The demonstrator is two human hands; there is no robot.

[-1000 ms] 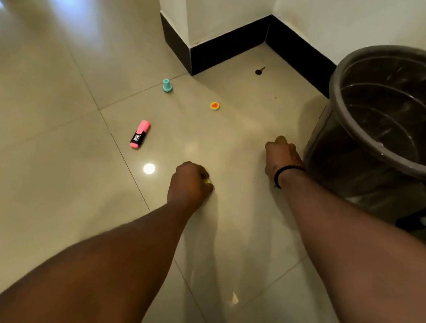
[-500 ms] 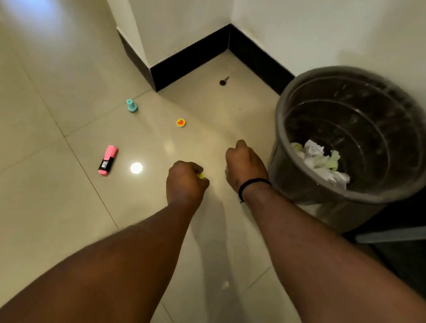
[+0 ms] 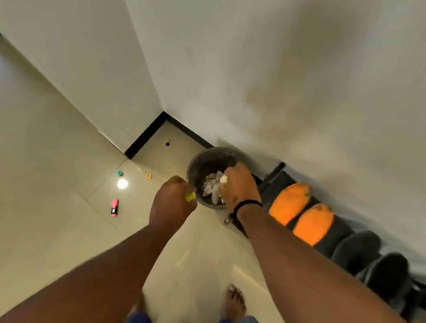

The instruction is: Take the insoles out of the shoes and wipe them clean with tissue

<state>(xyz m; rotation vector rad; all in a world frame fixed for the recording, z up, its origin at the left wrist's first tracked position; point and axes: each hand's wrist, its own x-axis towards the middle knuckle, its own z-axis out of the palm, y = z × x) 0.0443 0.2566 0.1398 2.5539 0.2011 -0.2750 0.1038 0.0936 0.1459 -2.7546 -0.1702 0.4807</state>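
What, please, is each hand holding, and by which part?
Left hand grips a small yellow object, mostly hidden in the fist. Right hand pinches a white crumpled tissue.

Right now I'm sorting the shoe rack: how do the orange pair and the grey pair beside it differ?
The orange pair is bright and smooth-looking; the grey pair is dark and looks fuzzy. The orange pair sits nearer the bin, the grey pair farther along the rack. Both rest side by side on that rack against the wall.
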